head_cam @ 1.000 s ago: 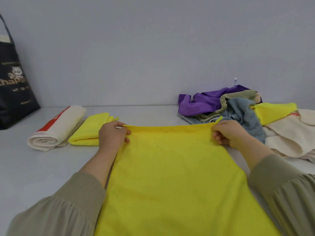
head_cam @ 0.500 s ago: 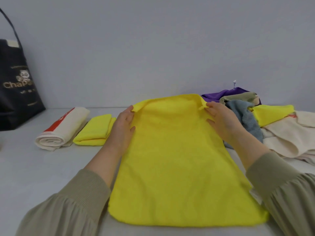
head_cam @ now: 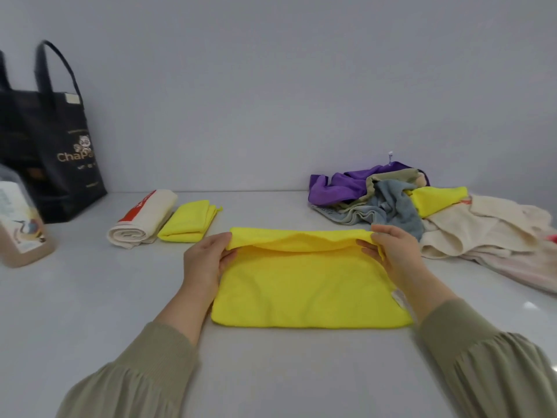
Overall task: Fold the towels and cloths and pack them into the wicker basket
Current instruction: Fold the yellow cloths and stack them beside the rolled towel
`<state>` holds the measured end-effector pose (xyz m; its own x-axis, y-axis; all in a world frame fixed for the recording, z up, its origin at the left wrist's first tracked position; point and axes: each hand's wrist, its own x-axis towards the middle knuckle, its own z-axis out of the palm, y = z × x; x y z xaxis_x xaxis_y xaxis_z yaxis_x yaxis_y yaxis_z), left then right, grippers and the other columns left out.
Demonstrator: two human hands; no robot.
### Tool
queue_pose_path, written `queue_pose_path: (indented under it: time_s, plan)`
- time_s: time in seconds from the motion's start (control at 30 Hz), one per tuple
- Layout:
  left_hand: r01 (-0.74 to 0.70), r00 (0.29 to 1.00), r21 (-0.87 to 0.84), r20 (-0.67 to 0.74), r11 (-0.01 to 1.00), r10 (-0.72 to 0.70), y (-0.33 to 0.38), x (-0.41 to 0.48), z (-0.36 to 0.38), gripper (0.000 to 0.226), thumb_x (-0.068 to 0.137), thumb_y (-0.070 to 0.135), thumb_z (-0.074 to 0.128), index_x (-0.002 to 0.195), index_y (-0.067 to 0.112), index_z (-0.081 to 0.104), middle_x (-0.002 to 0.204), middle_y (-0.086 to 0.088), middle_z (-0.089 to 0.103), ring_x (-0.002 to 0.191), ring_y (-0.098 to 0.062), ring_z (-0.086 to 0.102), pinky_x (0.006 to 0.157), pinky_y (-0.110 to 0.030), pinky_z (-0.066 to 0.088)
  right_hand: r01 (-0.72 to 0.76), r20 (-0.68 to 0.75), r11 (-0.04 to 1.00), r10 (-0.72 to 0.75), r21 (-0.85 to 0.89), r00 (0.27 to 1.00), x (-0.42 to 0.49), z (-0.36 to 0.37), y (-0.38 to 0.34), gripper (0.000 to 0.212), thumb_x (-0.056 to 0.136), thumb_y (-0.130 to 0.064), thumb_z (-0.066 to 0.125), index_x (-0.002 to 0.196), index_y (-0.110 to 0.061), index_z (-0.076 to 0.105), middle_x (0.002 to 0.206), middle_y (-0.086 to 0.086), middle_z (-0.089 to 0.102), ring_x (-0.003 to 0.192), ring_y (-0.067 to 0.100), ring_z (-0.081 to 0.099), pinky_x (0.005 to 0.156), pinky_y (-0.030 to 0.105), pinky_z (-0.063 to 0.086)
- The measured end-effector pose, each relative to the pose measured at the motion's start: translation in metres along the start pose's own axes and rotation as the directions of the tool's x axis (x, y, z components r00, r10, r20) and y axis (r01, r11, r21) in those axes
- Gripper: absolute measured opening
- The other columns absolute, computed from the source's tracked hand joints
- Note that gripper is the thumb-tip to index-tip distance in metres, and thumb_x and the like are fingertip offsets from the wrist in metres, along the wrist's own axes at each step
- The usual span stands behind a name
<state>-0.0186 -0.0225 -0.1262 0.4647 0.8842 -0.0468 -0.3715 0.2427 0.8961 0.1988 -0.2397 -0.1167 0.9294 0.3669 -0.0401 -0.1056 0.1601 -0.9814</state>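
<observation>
Left hand (head_cam: 208, 260) and right hand (head_cam: 391, 251) each pinch a far corner of the yellow cloth (head_cam: 307, 285), thumbs apparently on top. Cloth lies mid-table (head_cam: 90, 297), now folded in half; half a second ago its far edge was raised higher.

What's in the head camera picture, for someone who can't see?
The left hand and right hand pinch the far corners of a yellow towel half-folded on a table. A rolled cream towel and folded yellow cloth lie left; unfolded cloths pile right.
</observation>
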Motion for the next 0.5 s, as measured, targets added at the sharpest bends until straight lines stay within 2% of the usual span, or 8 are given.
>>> queue_pose_path:
  time_s: [0.1, 0.27, 0.5]
  plan:
    - [-0.020, 1.000, 0.031, 0.008, 0.999, 0.020, 0.005, -0.021, -0.011, 0.012, 0.089, -0.004, 0.059, 0.085, 0.006, 0.066, 0.083, -0.011, 0.066, 0.063, -0.017, 0.068, 0.057, -0.020, 0.056, 0.018, 0.014, 0.999, -0.018, 0.052, 1.000, -0.030, -0.015, -0.008, 0.015, 0.094, 0.006, 0.048, 0.098, -0.005, 0.057, 0.085, 0.013, 0.060, 0.058, 0.016, 0.069, 0.050, 0.021, 0.055]
    - [-0.053, 0.997, 0.119, 0.056, 0.991, 0.047, 0.010, -0.055, -0.019, 0.020, 0.092, -0.006, 0.052, 0.087, 0.008, 0.066, 0.076, -0.012, 0.062, 0.050, -0.011, 0.064, 0.049, -0.017, 0.052, 0.097, 0.033, 0.982, -0.093, -0.160, 0.995, -0.067, -0.034, -0.017, 0.014, 0.091, 0.005, 0.053, 0.088, -0.006, 0.061, 0.070, 0.011, 0.058, 0.048, 0.011, 0.062, 0.046, 0.019, 0.052]
    - [-0.081, 0.994, 0.316, 0.092, 0.945, 0.055, 0.014, -0.080, -0.029, 0.028, 0.091, -0.006, 0.049, 0.084, 0.012, 0.070, 0.075, -0.009, 0.061, 0.047, -0.008, 0.061, 0.047, -0.018, 0.052, 0.220, -0.013, 0.856, -0.255, -0.468, 0.967, -0.087, -0.046, -0.015, 0.022, 0.086, 0.004, 0.055, 0.075, -0.013, 0.065, 0.073, 0.010, 0.064, 0.062, 0.020, 0.061, 0.061, 0.025, 0.047]
